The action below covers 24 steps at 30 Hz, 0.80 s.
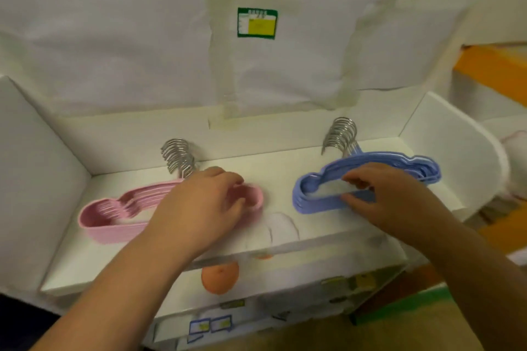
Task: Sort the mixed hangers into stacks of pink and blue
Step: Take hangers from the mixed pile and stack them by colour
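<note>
My left hand (204, 202) grips the pink stack (114, 214), my right hand (382, 194) pinches the blue stack (313, 194) — sorting looks finished, so next I'd only square both piles.

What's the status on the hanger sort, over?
Left hand grips pink stack; right hand pinches blue stack. Both stacks single-colour, side by side on white shelf. No loose hangers visible, nothing in the way.

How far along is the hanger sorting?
It looks nearly done. The pink stack and the blue stack lie apart on the white shelf, with no loose or mixed hangers in view. The left hand grips the pink stack and the right hand grips the blue one. Only final tidying seems left.
</note>
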Motion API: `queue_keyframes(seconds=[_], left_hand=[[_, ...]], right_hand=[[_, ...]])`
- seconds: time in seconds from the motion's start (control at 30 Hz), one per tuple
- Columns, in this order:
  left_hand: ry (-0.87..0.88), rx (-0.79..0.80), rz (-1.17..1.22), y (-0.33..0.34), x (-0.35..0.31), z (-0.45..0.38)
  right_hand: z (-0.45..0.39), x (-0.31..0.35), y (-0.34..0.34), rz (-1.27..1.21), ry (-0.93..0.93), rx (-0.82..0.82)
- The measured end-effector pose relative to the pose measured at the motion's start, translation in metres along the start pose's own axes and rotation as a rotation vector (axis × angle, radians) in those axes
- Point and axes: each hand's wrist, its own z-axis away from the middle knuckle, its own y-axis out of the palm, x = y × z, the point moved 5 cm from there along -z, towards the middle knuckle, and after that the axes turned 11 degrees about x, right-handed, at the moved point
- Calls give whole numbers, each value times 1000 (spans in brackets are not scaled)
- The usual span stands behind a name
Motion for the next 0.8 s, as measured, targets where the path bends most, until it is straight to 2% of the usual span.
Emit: queue_keyframes(seconds=[0.13, 0.4, 0.57, 0.7, 0.8], left_hand=[[31, 21, -6, 20, -57, -14], [-59, -2, 16, 54, -139, -33], [-228, -15, 15, 68, -144, -48], [-348, 91, 83, 81, -134, -66], [-356, 129, 111, 89, -131, -78]], right_hand=[[28, -59, -14, -15, 65, -18], [56, -155, -42, -19, 9, -38], [32, -189, -38, -45, 5, 9], [8, -203, -21, -38, 98, 138], [-7, -202, -16, -82, 65, 197]])
